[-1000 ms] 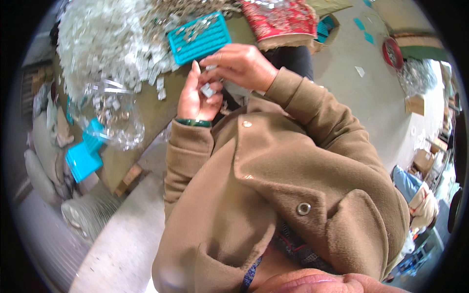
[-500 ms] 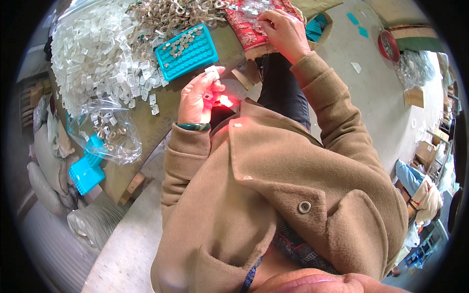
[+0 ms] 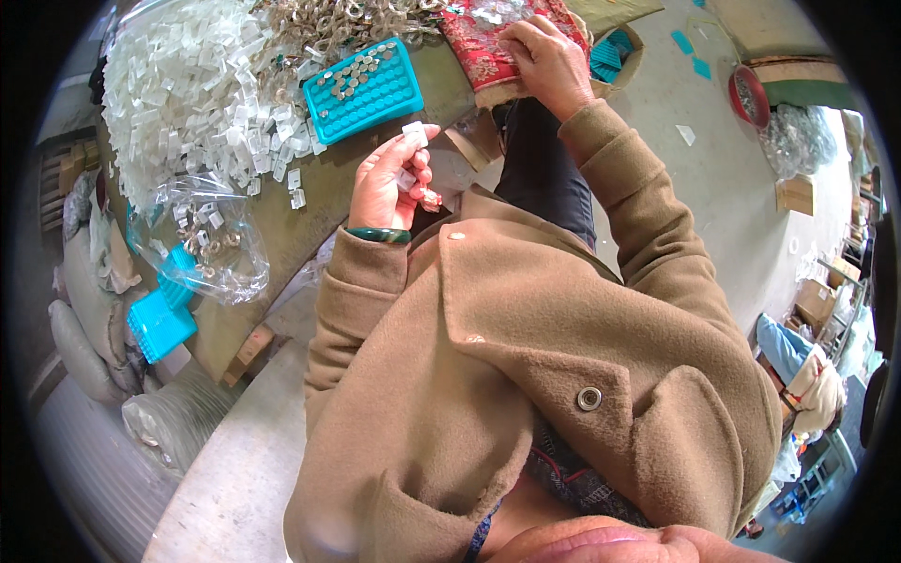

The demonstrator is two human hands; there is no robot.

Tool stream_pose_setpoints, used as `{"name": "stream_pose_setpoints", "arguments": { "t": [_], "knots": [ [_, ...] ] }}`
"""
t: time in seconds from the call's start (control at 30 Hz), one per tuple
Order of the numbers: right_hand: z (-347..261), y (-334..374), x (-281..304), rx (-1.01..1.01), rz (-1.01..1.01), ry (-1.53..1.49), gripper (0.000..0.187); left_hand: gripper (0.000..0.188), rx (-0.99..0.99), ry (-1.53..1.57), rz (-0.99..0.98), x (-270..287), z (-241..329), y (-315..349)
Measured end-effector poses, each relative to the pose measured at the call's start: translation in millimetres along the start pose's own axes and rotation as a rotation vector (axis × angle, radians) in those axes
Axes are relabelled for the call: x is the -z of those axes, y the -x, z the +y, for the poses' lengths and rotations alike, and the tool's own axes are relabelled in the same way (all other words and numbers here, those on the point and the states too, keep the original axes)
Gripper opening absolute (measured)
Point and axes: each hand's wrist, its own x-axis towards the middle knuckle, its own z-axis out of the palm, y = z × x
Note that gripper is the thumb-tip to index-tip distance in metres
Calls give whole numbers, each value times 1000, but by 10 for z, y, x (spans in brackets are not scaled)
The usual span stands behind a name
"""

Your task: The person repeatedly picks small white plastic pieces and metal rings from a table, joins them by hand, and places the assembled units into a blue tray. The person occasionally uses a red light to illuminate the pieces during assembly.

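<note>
My left hand [image 3: 383, 183] is closed near the table's edge, with a small white plastic piece [image 3: 415, 133] between thumb and forefinger. Another whitish piece [image 3: 404, 178] shows against its curled fingers. Over a red patterned cloth [image 3: 479, 58], the fingers of my right hand [image 3: 556, 70] are drawn together beside thin clear plastic [image 3: 502, 11]. Whatever they pinch, if anything, is too small to make out. A blue ridged tray [image 3: 375, 111] lies just beyond my left hand, with small round metallic pieces [image 3: 355, 75] on its far half.
A large heap of translucent white plastic pieces [image 3: 188, 94] covers the table's left. Metallic ring-like parts [image 3: 347, 19] are piled at the back. Nearer stand a clear bag of parts [image 3: 235, 267] and blue trays [image 3: 161, 324]. A box with blue pieces [image 3: 631, 80] sits at right.
The red glow on my left hand and coat has gone. My left hand still holds the white piece, slightly shifted. My right hand stays over the red cloth.
</note>
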Motion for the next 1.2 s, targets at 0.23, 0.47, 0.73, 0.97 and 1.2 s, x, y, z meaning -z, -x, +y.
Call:
{"name": "stream_pose_setpoints", "arguments": {
  "t": [0.23,0.47,0.73,0.97,1.2],
  "knots": [
    [48,-27,14,-163,-137,-121,20,32,-12,-2,-46,-8,-12,45],
    [-231,-4,127,-653,-348,-1318,27,39,11,158,-99,-10,-4,77],
    [-820,74,180,-596,-460,-1483,28,29,-92,298,-157,52,59,174],
    [-1168,120,54,-460,-420,-1292,16,24,-204,182,-74,16,126,276],
    [-1365,38,22,229,-233,-607,6,24,-197,188,-54,105,168,296]
  ]
}}
